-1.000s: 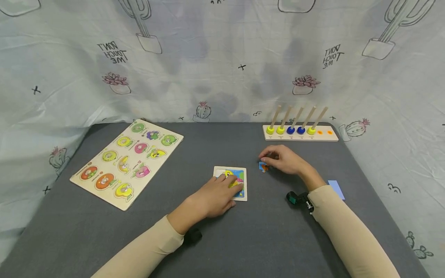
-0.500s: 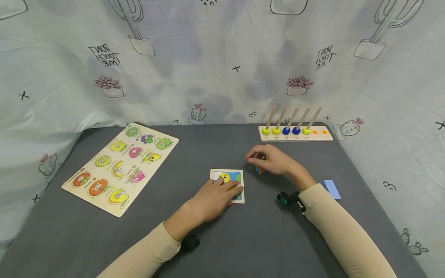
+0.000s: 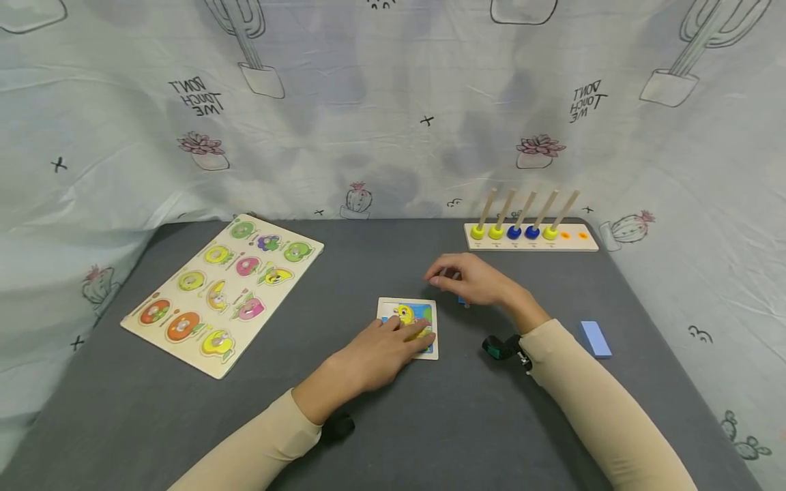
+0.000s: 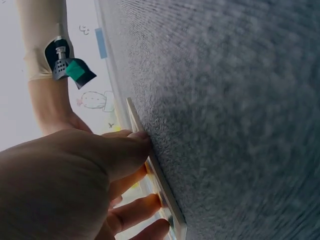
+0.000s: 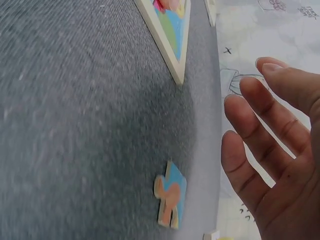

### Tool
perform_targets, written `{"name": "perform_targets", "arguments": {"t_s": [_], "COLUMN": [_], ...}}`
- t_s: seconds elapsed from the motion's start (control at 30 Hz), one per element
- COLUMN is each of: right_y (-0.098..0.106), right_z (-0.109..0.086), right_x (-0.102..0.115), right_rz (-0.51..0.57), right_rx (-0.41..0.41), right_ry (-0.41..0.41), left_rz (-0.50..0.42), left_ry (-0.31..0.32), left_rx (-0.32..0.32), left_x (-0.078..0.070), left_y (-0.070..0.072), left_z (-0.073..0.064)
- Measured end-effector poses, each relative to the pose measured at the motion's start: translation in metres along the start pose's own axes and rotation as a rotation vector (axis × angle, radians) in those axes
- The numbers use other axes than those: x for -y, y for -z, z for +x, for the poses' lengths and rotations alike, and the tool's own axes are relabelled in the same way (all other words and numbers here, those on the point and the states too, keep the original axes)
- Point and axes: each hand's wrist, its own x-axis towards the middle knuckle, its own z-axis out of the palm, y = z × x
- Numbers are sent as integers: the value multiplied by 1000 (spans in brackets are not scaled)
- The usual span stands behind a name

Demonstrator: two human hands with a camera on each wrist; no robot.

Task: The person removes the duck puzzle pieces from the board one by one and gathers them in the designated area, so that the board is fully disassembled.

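Note:
My left hand [image 3: 371, 351] rests on a small square jigsaw puzzle, its fingers spread over the picture of a yellow figure. Much of that picture is covered. In the left wrist view, the thumb [image 4: 132, 150] lies at the edge of the wooden puzzle frame [image 4: 167, 197]. Just right of the puzzle, my right hand [image 3: 469, 278] hovers over the table with loosely bent fingers and holds nothing. A loose blue and orange jigsaw piece [image 5: 171, 195] lies flat on the cloth below it, mostly hidden by the hand in the head view.
A wooden fruit puzzle board [image 3: 260, 310] lies at the left. At the back right stands a peg board [image 3: 574, 245] with yellow and blue rings. A light blue block [image 3: 595, 339] lies beyond the right sleeve. Patterned fabric [image 3: 393, 102] hangs behind the grey table [image 3: 430, 429].
My right hand has moved left, from beside the loose piece to over and past it, towards the puzzle. The piece stays on the table. My left hand stays on the puzzle.

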Motion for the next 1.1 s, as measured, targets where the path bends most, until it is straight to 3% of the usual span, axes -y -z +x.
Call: {"name": "perform_targets", "arguments": {"t_s": [0.37, 0.83, 1.1], "right_y": [-18, -33, -41], "right_z": [20, 39, 47], "right_x": [4, 8, 7], "right_rz": [13, 3, -19], "right_rx": [23, 121, 178], "right_ry": [83, 97, 56], "left_rz": [31, 77, 66], "left_ry": [35, 35, 46], "left_rx": [81, 84, 113], "left_x": [-7, -7, -6], "left_y": [-1, -1, -3], "left_z": [-2, -7, -7]}}
